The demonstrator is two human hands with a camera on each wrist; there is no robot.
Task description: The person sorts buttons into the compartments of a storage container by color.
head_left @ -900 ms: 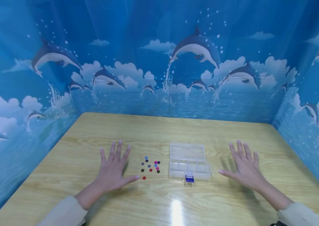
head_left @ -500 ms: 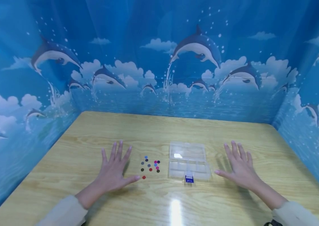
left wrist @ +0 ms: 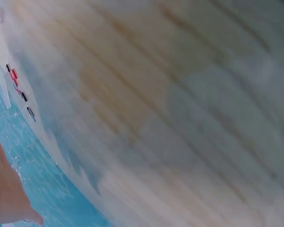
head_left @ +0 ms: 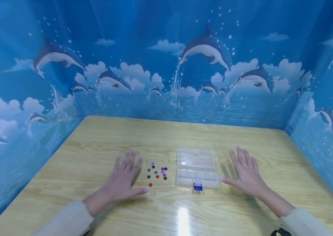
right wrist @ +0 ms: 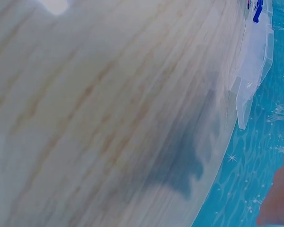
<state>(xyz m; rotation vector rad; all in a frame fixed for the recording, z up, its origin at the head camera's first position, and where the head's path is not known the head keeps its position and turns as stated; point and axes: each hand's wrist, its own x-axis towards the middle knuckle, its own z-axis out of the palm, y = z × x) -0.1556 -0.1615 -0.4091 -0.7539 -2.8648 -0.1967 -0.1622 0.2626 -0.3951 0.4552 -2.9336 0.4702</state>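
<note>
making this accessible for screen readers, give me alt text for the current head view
A person's left hand and right hand, fingers spread and holding nothing, flank small coloured discs and a clear box, its lid folded back, on a wooden table. Dolphin-print fabric hangs behind it.

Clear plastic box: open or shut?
Open. In the head view, its lid lies back beyond the divided base, not over it.
</note>
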